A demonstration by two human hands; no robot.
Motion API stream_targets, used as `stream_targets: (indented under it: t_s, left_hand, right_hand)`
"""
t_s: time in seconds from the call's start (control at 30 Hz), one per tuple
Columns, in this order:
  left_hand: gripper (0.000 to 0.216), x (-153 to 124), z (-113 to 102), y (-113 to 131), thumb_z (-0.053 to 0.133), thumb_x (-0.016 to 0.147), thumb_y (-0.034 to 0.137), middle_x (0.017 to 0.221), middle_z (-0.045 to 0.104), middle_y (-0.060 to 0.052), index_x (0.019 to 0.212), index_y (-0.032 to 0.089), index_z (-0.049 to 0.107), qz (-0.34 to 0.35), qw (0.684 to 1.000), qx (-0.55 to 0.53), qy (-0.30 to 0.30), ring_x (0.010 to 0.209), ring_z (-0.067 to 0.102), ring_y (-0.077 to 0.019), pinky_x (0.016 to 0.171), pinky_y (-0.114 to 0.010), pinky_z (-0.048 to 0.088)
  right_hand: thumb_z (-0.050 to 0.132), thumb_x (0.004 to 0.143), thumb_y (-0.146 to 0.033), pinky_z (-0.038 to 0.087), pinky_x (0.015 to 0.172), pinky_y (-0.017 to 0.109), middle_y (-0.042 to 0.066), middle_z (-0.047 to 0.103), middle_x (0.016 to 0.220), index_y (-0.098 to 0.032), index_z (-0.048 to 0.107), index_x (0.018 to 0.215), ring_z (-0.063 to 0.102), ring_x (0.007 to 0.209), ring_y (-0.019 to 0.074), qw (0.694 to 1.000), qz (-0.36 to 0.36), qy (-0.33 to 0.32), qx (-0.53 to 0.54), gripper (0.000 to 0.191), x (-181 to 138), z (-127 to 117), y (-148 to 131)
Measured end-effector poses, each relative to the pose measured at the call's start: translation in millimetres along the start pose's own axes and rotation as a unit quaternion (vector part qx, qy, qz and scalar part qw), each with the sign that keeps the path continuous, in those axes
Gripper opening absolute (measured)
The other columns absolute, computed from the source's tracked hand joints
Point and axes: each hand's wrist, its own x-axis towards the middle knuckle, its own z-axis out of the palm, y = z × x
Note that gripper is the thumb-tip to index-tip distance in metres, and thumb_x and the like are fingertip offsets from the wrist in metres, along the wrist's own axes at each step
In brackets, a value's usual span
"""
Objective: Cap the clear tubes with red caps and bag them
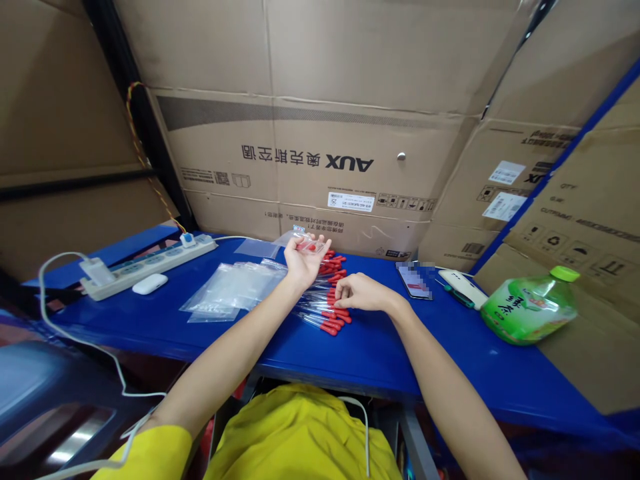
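Note:
My left hand (304, 264) is raised palm up over the table, its fingers curled around a clear plastic bag (295, 239). A red dropper bulb (313, 247) shows at the palm, partly covered by the plastic. My right hand (365, 292) is closed in a pinch at the pile of droppers (327, 315), its fingertips on a red bulb. These droppers have clear thin tubes pointing left and red bulbs pointing right. Flat clear bags (235, 290) lie stacked left of the pile, partly hidden by my left forearm.
On the blue table (345, 353), a power strip (155, 263) and a white earbud case (150, 284) lie left. A phone (415, 280), a green-handled tool (459, 297), a pale phone-like object (463, 287) and a green bottle (530, 307) are right. Cardboard (300, 133) walls the back.

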Motion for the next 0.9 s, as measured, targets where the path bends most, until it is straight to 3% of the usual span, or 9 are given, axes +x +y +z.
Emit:
stream_targets:
  t_s: [0.17,0.3,0.47,0.6,0.7,0.9]
  left_hand:
    - [0.011,-0.7,0.8,0.9,0.051,0.083,0.019,0.077,0.066,-0.005,0.08,0.016,0.061,-0.007,1.0,-0.004,-0.012,0.085,0.07,-0.0201,0.107,-0.051,0.05]
    - [0.012,-0.1,2.2,3.3,0.05,0.084,0.02,0.077,0.066,-0.006,0.081,0.015,0.061,-0.01,1.0,-0.007,-0.015,0.087,0.071,-0.0211,0.106,-0.05,0.051]
    - [0.014,1.6,5.2,8.3,0.049,0.083,0.022,0.077,0.066,-0.007,0.084,0.016,0.062,-0.003,1.0,-0.011,-0.017,0.091,0.072,-0.023,0.105,-0.049,0.053]
    - [0.013,2.2,6.7,11.3,0.05,0.082,0.021,0.076,0.066,-0.007,0.085,0.016,0.061,0.002,1.0,-0.021,-0.013,0.091,0.072,-0.0227,0.105,-0.048,0.053]
    - [0.015,-1.3,8.3,9.1,0.05,0.081,0.021,0.078,0.067,-0.008,0.088,0.016,0.063,-0.015,0.999,-0.025,-0.015,0.095,0.072,-0.0247,0.105,-0.05,0.054]
    - [0.024,-15.3,16.1,-2.4,0.05,0.079,0.02,0.092,0.071,-0.013,0.095,0.012,0.066,-0.068,0.996,-0.015,-0.049,0.103,0.072,-0.0282,0.107,-0.053,0.053]
  right_hand:
    - [0.068,0.077,-0.016,0.045,0.063,0.023,0.0,0.073,0.071,-0.018,0.068,0.077,0.067,0.066,0.0145,0.997,-0.027,0.069,-0.011,0.003,-0.1,-1.8,-1.3]
    - [0.064,0.079,-0.017,0.046,0.063,0.023,-0.002,0.068,0.07,-0.02,0.064,0.08,0.063,0.065,0.0134,0.979,-0.073,0.187,0.032,0.003,-3.1,-9.4,-6.1]
    - [0.063,0.084,-0.021,0.046,0.062,0.025,-0.003,0.064,0.073,-0.021,0.062,0.085,0.057,0.061,0.0123,0.906,-0.124,0.403,0.037,0.002,-6.7,-16.4,-14.8]
    - [0.063,0.087,-0.023,0.048,0.062,0.026,-0.003,0.061,0.071,-0.022,0.06,0.085,0.055,0.059,0.0128,0.85,-0.167,0.5,0.013,0.004,-8.1,-14.7,-17.7]
    - [0.063,0.089,-0.026,0.049,0.063,0.027,-0.002,0.062,0.073,-0.023,0.06,0.087,0.057,0.061,0.0143,0.834,-0.168,0.525,-0.011,0.004,-6.5,-11.1,-17.6]
    - [0.06,0.095,-0.032,0.05,0.071,0.031,0.004,0.069,0.084,-0.023,0.066,0.093,0.059,0.069,0.0175,0.876,-0.115,0.464,-0.068,0.011,-1.7,-4.5,-15.3]
